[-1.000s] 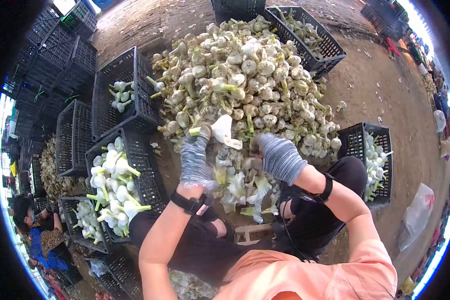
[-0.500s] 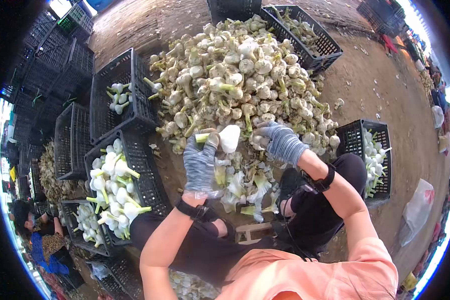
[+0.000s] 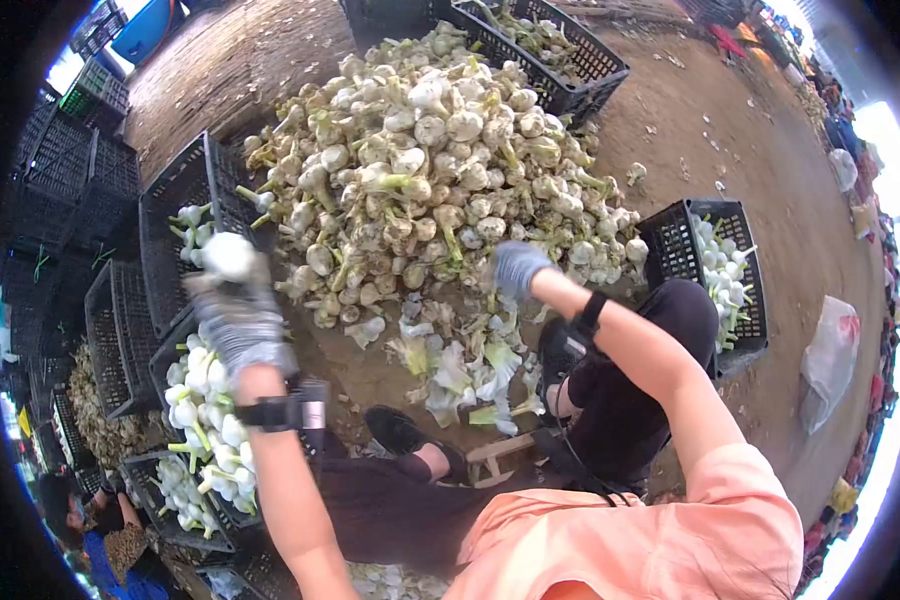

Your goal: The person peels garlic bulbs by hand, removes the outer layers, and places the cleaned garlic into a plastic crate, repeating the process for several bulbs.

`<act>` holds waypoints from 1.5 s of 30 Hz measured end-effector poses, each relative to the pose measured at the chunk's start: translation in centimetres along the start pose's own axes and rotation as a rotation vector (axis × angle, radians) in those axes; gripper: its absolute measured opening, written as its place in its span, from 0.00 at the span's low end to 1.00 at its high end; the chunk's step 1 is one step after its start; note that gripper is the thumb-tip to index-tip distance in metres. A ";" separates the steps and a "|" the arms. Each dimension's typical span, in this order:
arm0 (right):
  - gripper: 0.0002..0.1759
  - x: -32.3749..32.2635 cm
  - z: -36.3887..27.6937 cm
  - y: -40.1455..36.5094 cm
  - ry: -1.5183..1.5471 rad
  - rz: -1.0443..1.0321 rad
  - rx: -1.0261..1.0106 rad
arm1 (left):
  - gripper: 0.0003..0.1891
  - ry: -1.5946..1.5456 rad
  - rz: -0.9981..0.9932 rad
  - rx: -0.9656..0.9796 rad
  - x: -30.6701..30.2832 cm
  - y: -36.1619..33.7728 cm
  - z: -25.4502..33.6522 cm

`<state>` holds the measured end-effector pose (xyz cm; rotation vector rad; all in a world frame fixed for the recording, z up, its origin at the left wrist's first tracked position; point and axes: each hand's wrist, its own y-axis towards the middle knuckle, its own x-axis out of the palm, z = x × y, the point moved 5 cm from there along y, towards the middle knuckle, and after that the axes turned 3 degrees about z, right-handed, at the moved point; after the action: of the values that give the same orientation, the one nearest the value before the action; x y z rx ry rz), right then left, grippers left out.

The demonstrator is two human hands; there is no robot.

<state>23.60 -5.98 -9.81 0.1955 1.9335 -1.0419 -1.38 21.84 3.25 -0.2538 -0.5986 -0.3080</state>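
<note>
My left hand (image 3: 236,318), in a grey striped glove, is raised at the left over the black crates. It is closed on a peeled white garlic bulb (image 3: 230,256), which shows at the fingertips; motion blurs the hand. My right hand (image 3: 518,270), gloved alike, is at the near edge of the heap of unpeeled garlic (image 3: 410,170). Its fingers point down and are mostly hidden, so whether they grip a bulb does not show. Peeled-off garlic skins (image 3: 460,375) lie on the ground between my feet.
A crate of clean garlic (image 3: 160,375) stands below my left hand, another crate (image 3: 215,185) behind it. One more garlic crate (image 3: 675,250) stands by my right knee. A crate (image 3: 595,85) sits behind the heap. A plastic bag (image 3: 830,365) lies right. A person (image 3: 110,530) sits lower left.
My left hand has swung left with the garlic bulb, from above the skins to over the crates. My right hand has shifted slightly left along the heap's edge. The view has also shifted.
</note>
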 end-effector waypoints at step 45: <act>0.14 -9.6 -7.7 -11.2 1.082 0.258 -0.688 | 0.29 0.002 -0.351 -0.623 10.8 -16.0 -7.8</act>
<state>18.66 -4.97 6.04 0.6871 2.9825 0.0302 5.38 2.29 5.61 -0.7503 -0.5314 -0.8353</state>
